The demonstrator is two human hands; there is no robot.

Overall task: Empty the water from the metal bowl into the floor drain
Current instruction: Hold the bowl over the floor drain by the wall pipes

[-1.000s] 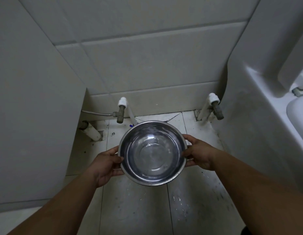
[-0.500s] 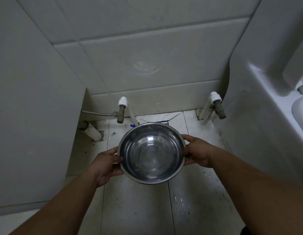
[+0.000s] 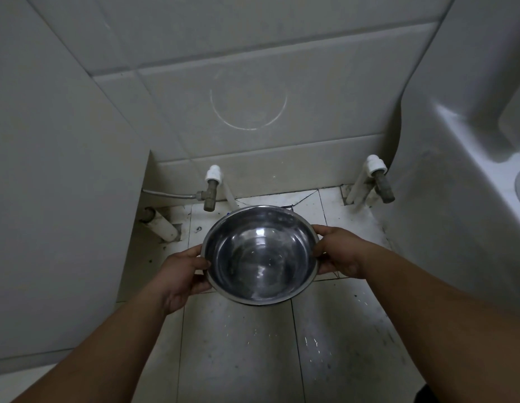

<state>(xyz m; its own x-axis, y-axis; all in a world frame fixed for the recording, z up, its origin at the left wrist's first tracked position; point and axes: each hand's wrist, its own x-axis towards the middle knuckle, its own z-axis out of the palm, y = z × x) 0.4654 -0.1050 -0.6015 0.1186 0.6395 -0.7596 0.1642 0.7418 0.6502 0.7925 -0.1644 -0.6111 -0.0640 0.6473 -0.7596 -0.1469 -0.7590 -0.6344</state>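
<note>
Dim, greyish light; glints in the metal bowl (image 3: 260, 254); wide-angle bending at edges.

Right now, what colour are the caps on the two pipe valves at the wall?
White caps on dull brownish metal valve bodies, clearest in the head view.

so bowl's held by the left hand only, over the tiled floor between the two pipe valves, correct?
Not quite: the head view shows both hands on the metal bowl, the left hand on one side of the rim and the right hand on the opposite side. The rest stands: it is over the tiled floor, between the left valve and the right valve.
</note>
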